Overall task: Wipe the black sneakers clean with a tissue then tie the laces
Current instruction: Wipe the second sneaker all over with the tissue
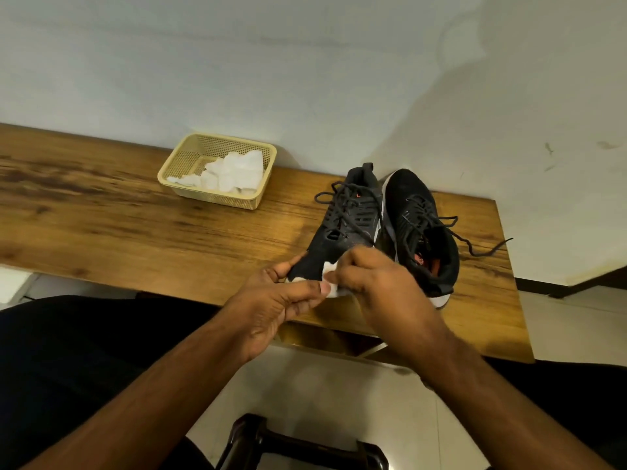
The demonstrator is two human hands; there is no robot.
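Wooden surface [101,212] under and beyond both hands, with a tissue-filled basket [217,171] well beyond the left hand [274,300]. Two black sneakers [349,225] side by side: nearer toe gripped by that left hand, right hand [369,276] pinching a crumpled tissue [330,278] against it. Probably light, pliable shoes, best held at toe or heel; tissue soft, tear-prone; laces [342,198] loose, limp.

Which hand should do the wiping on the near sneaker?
Right. The right hand already pinches the tissue against the sneaker; the left hand steadies its near end.
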